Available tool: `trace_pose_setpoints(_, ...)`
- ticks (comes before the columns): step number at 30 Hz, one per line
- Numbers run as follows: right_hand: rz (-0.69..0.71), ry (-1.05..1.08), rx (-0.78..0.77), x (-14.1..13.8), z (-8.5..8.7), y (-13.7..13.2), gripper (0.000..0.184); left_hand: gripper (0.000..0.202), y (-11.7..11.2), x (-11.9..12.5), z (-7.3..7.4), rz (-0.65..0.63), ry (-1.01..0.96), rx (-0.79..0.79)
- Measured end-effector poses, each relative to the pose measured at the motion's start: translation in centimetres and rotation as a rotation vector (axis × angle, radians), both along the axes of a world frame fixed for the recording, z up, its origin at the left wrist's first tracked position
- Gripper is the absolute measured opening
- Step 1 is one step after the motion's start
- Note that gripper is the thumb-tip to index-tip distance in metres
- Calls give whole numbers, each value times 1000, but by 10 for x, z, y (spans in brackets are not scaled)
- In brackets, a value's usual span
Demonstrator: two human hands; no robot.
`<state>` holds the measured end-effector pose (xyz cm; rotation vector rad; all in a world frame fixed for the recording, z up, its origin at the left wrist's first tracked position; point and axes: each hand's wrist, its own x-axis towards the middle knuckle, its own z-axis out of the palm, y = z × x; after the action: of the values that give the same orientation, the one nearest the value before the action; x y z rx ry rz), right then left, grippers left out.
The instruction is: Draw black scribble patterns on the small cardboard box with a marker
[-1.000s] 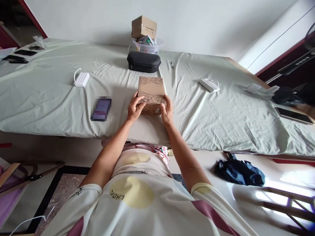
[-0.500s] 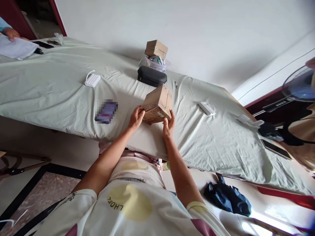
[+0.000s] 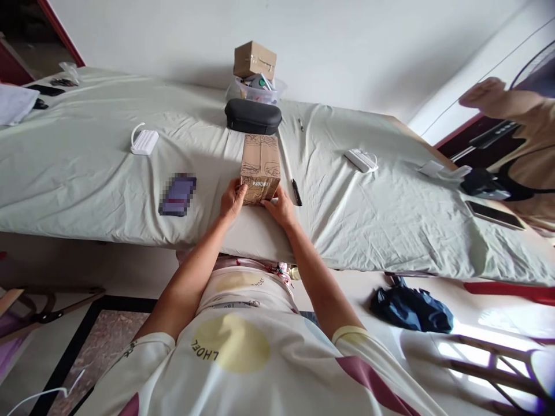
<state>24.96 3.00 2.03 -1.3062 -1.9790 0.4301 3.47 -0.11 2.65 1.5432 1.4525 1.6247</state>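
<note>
Between my two hands is a brown cardboard box [image 3: 261, 159] with dark line drawings and pale lettering on the side facing me. My left hand [image 3: 233, 199] grips its left side, thumb toward the front. On the lower right corner my right hand [image 3: 281, 207] is closed, its fingers partly hidden behind the box. A black pen [image 3: 296, 192] lies on the cloth just right of the box. Right behind the box sits a black zip case [image 3: 253, 117]. To the left lies a phone-like purple item [image 3: 178, 195], blurred out.
A pale green cloth [image 3: 208, 167] covers the table. At the back, a smaller carton [image 3: 255, 60] rests on a clear plastic tub [image 3: 255, 92]. White corded blocks [image 3: 145, 142] lie on both sides. A person [image 3: 526, 138] is at the right, near a phone [image 3: 495, 215].
The box has turned from its tilted, corner-on pose to face me squarely and sits lower. The pen beside it now shows. My view has shifted, and the person at right has raised an arm.
</note>
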Motion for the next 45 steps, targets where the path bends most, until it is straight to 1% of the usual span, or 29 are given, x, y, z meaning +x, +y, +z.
trace_pose_setpoints(2, -3, -70, 9, -1, 0, -2, 87, 65, 2, -1, -2, 26, 14, 5)
trace_pose_setpoints(4, 9, -89, 22, -2, 1, -3, 88, 67, 4, -2, -4, 51, 1, 6)
trace_pose_setpoints(8, -11, 16, 37, -3, 2, -2, 83, 71, 9, -4, -9, 77, -91, -17)
trace_pose_setpoints(12, -40, 150, 64, 0, 3, 1, 72, 75, 14, -5, -14, -14, -199, -72)
trace_pose_setpoints(14, -31, 188, 100, 0, 4, 2, 68, 74, 16, -5, -16, -56, -204, -98)
trace_pose_setpoints(16, -36, 228, 160, 0, 7, 0, 62, 72, 17, -6, -18, -73, -183, -116)
trace_pose_setpoints(18, -56, 275, 224, -1, 9, -2, 53, 66, 16, -7, -18, -53, -147, -107)
trace_pose_setpoints(20, -76, 309, 272, -2, 11, -4, 47, 64, 16, -9, -18, -3, -102, -48)
trace_pose_setpoints(23, -81, 324, 315, -3, 14, -7, 42, 80, 15, -12, -17, 96, -20, 71)
trace_pose_setpoints(24, -74, 324, 328, -3, 14, -8, 40, 81, 15, -12, -16, 120, 6, 98)
trace_pose_setpoints(26, -51, 327, 357, -3, 15, -10, 38, 72, 14, -11, -15, 144, 42, 110)
trace_pose_setpoints(29, -11, 370, 365, -1, 15, -9, 34, 50, 12, -8, -12, 161, 47, 46)
trace_pose_setpoints(31, 13, 407, 330, 1, 12, -6, 40, 40, 11, -5, -9, 188, 51, -14)
trace_pose_setpoints(33, 34, 410, 274, 1, 9, -2, 55, 34, 11, -5, -7, 229, 74, -80)
trace_pose_setpoints(35, 42, 373, 207, 1, 5, 1, 69, 31, 12, -5, -7, 270, 105, -149)
trace_pose_setpoints(37, 38, 308, 133, 2, 3, 4, 79, 31, 13, -6, -8, 288, 126, -187)
trace_pose_setpoints(39, 36, 228, 65, 2, 1, 5, 88, 40, 14, -6, -10, 273, 127, -163)
trace_pose_setpoints(42, 44, 122, 3, 4, 1, 5, 100, 67, 13, -6, -11, 251, 109, -39)
trace_pose_setpoints(45, 43, 79, 0, 3, 2, 3, 102, 86, 8, -4, -8, 252, 145, 60)
